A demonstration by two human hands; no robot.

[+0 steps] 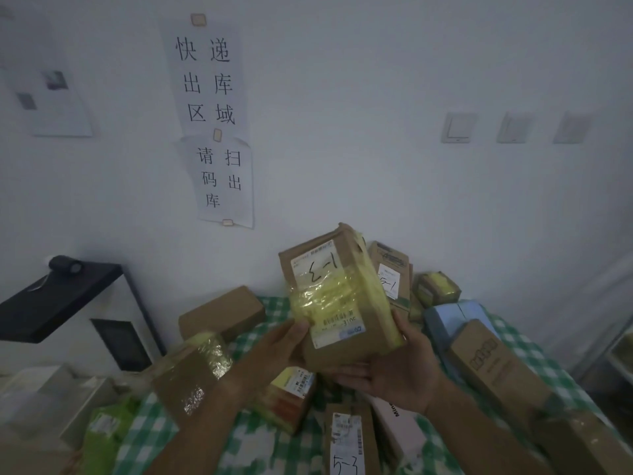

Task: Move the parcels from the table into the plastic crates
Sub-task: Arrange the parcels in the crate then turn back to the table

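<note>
Head view puts both of my hands up over the middle of the table, sharing one cardboard parcel (339, 296). My left hand (286, 344) grips its lower left side, thumb on the front face by the white label. My right hand (394, 366) cups the bottom right corner from beneath, thumb up along the yellow-taped edge. The parcel is tilted, wrapped in a band of yellow tape, and its label reads "1-3" upside down to me. I can see no crate clearly; the pale shapes at the far left edge are too blurred to name.

On the green checked tablecloth (260, 447) lie more parcels: a plain brown box (222, 311) near the back left, a box with shiny tape (191, 375) beside my left forearm, a box marked 5-3 (346, 443) at the near edge, a long printed carton (493, 368) toward the right edge, and a box marked 5-1 (392, 272) standing against the wall behind the held one.

Two paper signs (212, 114) with Chinese characters are taped to the white wall, three wall switches (457, 128) sit to the right, and a black shelf (58, 296) juts out at left.
</note>
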